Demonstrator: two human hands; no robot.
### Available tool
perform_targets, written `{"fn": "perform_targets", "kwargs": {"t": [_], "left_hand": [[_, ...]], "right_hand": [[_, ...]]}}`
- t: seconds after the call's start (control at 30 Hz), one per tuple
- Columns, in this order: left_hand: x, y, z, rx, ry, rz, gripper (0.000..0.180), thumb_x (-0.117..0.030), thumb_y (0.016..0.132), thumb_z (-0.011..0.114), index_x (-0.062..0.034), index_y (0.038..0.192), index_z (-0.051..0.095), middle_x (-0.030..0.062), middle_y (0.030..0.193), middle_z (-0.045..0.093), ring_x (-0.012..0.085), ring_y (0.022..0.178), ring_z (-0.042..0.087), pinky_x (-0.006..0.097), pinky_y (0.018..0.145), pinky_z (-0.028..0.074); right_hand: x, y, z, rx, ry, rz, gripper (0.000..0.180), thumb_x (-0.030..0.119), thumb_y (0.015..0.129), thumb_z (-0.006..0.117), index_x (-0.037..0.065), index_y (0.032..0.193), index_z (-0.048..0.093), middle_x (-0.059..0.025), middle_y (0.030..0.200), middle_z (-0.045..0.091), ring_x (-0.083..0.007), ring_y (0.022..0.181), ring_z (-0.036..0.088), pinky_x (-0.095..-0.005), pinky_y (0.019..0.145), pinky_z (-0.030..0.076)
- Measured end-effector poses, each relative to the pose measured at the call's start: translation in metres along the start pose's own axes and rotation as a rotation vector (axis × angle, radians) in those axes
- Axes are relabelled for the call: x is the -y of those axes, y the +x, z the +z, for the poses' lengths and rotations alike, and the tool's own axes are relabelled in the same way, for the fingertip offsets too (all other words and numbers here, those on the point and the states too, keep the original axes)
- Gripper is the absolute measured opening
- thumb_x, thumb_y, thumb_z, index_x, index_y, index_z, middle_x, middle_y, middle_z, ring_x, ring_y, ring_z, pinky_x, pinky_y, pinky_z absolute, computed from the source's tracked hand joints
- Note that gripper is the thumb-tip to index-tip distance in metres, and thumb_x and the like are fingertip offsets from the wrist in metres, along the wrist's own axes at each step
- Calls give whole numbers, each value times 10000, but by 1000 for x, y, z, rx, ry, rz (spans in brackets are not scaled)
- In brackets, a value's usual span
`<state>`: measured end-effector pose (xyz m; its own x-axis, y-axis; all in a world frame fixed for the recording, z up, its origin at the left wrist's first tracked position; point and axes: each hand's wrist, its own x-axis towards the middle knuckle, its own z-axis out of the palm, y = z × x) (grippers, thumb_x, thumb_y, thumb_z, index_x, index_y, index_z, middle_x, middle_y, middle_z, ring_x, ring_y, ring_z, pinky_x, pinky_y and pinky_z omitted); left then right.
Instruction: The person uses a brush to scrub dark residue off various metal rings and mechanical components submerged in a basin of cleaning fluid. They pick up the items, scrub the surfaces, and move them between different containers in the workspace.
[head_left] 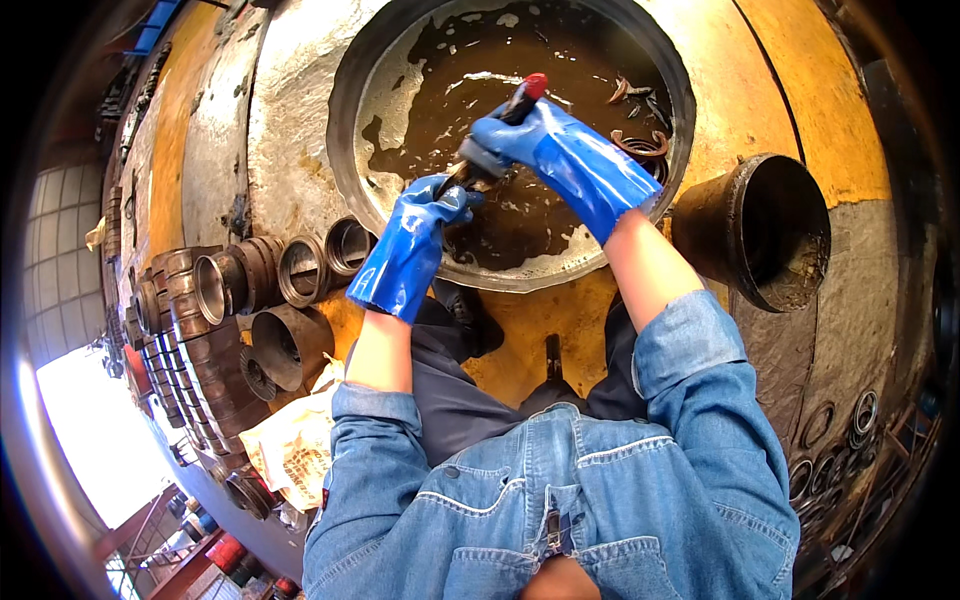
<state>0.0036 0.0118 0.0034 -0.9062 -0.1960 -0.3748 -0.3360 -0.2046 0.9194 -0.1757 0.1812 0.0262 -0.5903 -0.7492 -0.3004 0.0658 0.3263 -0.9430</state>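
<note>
Both my hands wear long blue rubber gloves over a wide round basin point(343, 130) of murky brown liquid with foam at its edge. My right hand point(535, 140) is closed around a tool with a black handle and a red end point(535, 86), which points up and away. Lower and to the left, my left hand point(418, 225) is closed on a small dark piece point(478, 178) just below the right fist. The working end of the tool and most of that piece are hidden by the gloves. Curved metal pieces point(640, 146) lie inside the basin at its right side.
A large dark metal cylinder point(745, 232) lies right of the basin, its mouth facing me. On the left are metal rings point(303, 270), a short cylinder point(290, 345) and a printed bag point(292, 450). More rings point(818, 425) lie at the lower right on the stained floor.
</note>
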Motion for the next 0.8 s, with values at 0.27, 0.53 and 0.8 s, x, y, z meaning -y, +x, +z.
{"fn": "perform_targets", "kwargs": {"t": [0.27,0.53,0.8], "left_hand": [[-13,5,17,15,53,-217,415,-239,1016,719,43,1308,638,97,1052,744,160,922,682,277,761,528],[-3,18,31,-14,-217,-28,367,-198,980,766,58,1229,679,103,977,755,171,862,719,307,793,586],[28,36,19,92,-464,-286,419,-321,1063,660,54,1249,638,85,947,696,180,821,644,346,746,548]], "right_hand": [[-35,-17,-28,-301,-356,394,458,344,826,665,5,1118,762,-262,1119,751,-418,1100,716,-437,957,560],[-14,-40,-42,-550,-121,286,402,383,878,678,-7,953,740,-184,846,738,-298,797,726,-409,779,553],[-27,-30,-48,-532,-185,342,363,373,875,647,15,866,708,-105,804,695,-214,740,618,-380,733,506]]}}
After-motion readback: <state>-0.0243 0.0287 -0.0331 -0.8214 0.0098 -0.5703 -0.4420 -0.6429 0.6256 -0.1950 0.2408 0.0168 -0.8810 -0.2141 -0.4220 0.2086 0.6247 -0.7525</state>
